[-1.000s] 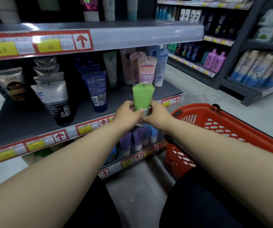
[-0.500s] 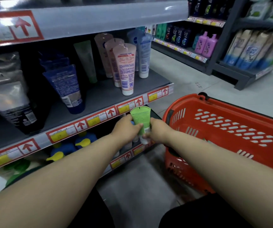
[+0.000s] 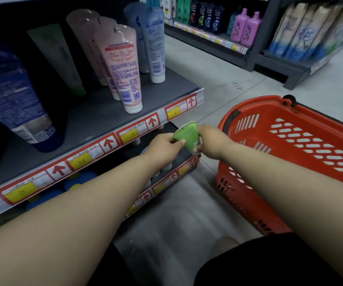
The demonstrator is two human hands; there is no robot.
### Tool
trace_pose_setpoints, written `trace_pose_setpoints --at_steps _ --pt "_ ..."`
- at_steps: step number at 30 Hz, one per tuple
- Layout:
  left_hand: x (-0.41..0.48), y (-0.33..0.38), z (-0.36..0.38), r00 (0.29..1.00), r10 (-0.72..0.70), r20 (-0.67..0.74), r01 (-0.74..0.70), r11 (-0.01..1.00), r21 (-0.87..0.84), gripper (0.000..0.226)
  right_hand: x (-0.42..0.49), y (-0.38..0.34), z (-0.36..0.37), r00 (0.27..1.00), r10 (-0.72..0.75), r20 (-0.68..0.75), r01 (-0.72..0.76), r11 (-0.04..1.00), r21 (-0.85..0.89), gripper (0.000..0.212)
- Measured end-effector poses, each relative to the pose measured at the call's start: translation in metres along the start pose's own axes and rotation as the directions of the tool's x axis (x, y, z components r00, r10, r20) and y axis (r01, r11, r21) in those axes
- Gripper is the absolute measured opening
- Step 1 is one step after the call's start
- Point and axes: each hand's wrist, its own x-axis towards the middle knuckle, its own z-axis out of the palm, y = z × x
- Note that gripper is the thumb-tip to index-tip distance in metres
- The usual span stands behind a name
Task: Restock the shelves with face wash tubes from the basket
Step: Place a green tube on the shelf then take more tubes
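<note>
Both hands were clamped on one green face wash tube (image 3: 187, 136), the left hand (image 3: 163, 148) pinching its body and the right hand (image 3: 212, 141) gripping near the white cap; the tube was held tilted just below the middle shelf (image 3: 96, 118), beside the red basket (image 3: 269, 111) on the floor. Three pink tubes (image 3: 123, 69) and two pale blue tubes (image 3: 156, 48) were stood cap-down on that shelf, their print too blurred to be read. Four red arrow price labels (image 3: 152, 121) were counted along its lip. "CLEAR" was legible on dark bottles (image 3: 204, 15) across the aisle, beside two purple pump bottles (image 3: 238, 25)
</note>
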Motion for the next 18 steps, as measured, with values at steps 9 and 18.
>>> trace_pose_setpoints --at_steps 9,18 --pt "0.025 -0.014 0.032 0.994 -0.101 0.037 0.102 0.994 -0.027 0.027 0.011 0.019 0.014 0.992 0.094 0.082 -0.088 0.994 -0.070 0.032" --pt "0.037 -0.017 0.020 0.968 0.228 -0.107 -0.168 0.901 0.399 0.021 0.044 0.011 0.036 0.990 0.132 0.041 -0.138 0.934 0.331 0.021"
